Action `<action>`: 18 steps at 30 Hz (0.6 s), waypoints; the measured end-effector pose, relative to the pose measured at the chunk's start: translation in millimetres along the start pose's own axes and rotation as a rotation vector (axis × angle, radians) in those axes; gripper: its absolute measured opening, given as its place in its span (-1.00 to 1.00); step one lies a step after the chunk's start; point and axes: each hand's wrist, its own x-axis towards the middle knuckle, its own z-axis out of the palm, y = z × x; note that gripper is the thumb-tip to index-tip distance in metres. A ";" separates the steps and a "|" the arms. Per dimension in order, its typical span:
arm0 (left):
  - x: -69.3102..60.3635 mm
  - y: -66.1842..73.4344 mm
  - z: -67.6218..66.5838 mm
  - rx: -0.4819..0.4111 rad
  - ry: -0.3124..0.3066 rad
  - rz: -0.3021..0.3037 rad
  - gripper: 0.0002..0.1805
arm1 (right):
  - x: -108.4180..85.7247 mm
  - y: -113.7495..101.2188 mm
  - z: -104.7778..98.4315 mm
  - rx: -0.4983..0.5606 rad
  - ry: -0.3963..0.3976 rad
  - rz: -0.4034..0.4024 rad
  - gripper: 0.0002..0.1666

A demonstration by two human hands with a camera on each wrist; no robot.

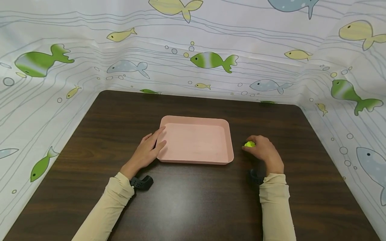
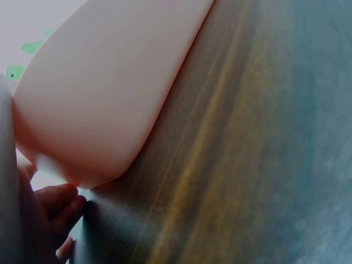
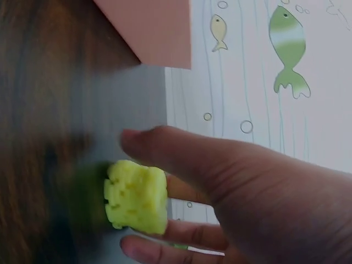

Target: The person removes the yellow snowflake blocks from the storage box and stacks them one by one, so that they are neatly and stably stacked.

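A shallow pink rectangular tray (image 1: pixel 196 142) lies on the dark wood table. My left hand (image 1: pixel 146 150) is at its left side, fingers extended, with index finger and thumb at the rim. The left wrist view shows the tray's outer wall (image 2: pixel 104 82) close up, with several fingers (image 2: pixel 60 201) by its corner. To the right of the tray, my right hand (image 1: pixel 263 149) has thumb and fingers around a small bright yellow-green bumpy block (image 3: pixel 137 197). That block is at the tabletop or very near it. Its far side is hidden by the hand in the head view.
The dark table (image 1: pixel 193 201) has a rounded far edge. White cloth (image 1: pixel 169 40) printed with fish and wavy lines stands as a wall behind and on both sides. A black wrist strap (image 1: pixel 141 183) sits on the left wrist, another black band (image 1: pixel 255 177) on the right.
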 end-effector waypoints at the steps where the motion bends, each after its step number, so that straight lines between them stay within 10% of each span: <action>1: -0.2 0.0 0.2 0.000 -0.001 -0.001 -0.32 | 0.6 0.0 1.2 -0.007 0.009 0.012 -0.45; 18: -1.1 0.8 -0.6 0.002 -0.004 -0.001 -0.32 | 4.6 -9.2 12.1 -0.013 0.108 0.149 -0.47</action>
